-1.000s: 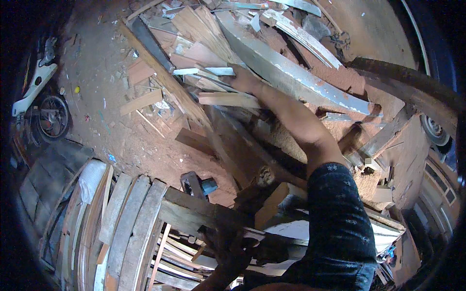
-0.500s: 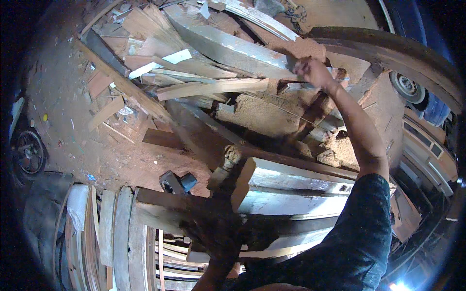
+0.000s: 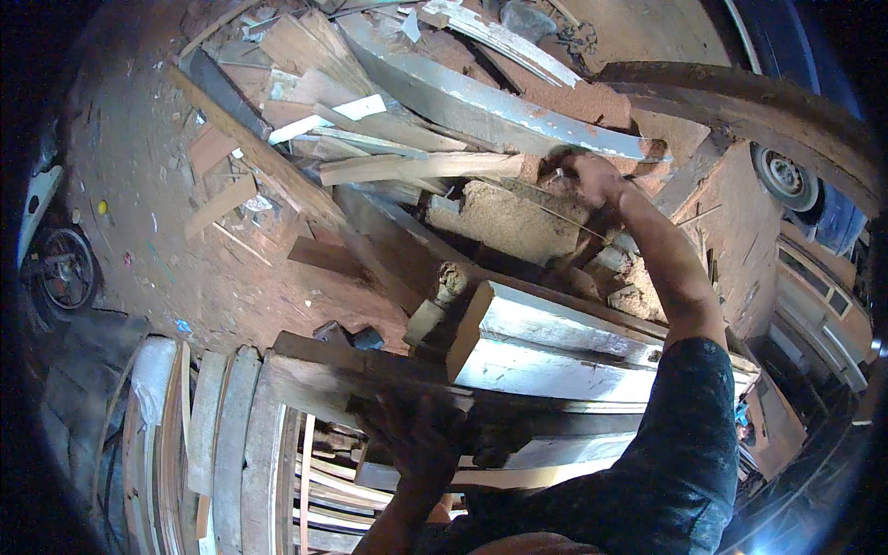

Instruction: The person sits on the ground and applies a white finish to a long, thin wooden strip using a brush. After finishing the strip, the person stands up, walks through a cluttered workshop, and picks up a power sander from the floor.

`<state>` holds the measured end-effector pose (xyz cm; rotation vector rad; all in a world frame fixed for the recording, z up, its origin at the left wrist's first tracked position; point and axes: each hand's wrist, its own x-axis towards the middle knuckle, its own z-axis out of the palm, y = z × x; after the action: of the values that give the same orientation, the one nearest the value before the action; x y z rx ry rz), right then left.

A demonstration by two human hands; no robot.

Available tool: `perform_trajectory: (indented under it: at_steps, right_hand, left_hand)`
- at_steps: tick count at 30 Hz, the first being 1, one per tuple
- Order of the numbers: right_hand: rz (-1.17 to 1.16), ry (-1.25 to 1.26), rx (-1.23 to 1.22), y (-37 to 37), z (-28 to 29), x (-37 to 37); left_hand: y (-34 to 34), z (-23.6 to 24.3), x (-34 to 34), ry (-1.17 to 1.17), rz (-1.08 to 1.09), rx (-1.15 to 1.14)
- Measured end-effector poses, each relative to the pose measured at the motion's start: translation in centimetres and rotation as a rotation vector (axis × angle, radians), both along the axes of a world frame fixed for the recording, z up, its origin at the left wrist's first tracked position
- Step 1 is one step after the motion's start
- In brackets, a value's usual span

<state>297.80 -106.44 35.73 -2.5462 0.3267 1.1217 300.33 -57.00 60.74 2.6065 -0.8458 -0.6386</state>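
My left hand (image 3: 412,435) grips a short wooden beam (image 3: 319,375) at the lower middle, its fingers laid over the side in deep shadow. The beam lies across the near stack of timber. My right hand (image 3: 592,176) is stretched far forward above the woodpile, fingers curled. A tiny pale bit shows at its fingertips, too small to name. Just beyond it lies the end of a long grey curved board (image 3: 518,120). To its left is the end of a light-brown strip of wood (image 3: 421,168). White-faced timbers (image 3: 555,347) lie between my hands.
A dark object (image 3: 365,339) sits partly hidden behind the beam. Sawdust (image 3: 513,222) and offcuts fill the middle. Upright boards (image 3: 236,444) stand at lower left. A thick curved timber (image 3: 731,102) arches at upper right, near a vehicle wheel (image 3: 784,176). Another wheel (image 3: 67,268) is far left.
My right hand has come nearer, off the grey board's end. The beam under my left hand has shifted forward and covers more of the dark object. The whole view has shifted slightly.
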Motion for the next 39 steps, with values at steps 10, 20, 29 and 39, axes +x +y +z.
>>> perform_trajectory:
  at_steps: [10,20,29,39]
  right_hand:
    - [-0.048,-0.011,-0.089,7.7,-8.4,11.5]
    - [-0.157,0.061,-0.037,6.1,-4.6,9.9]
    - [0.085,0.157,-0.183,1.7,-5.1,1.1]
    - [-0.062,0.047,-0.147,1.1,5.8,1.8]
  left_hand:
    - [-1.6,1.7,1.2,0.223,0.116,0.158]
    - [-0.2,-0.1,-1.6,0.268,0.099,0.215]
    - [-0.8,-0.2,-0.2,0.241,0.090,0.162]
    - [-1.8,0.4,0.8,0.216,0.083,0.081]
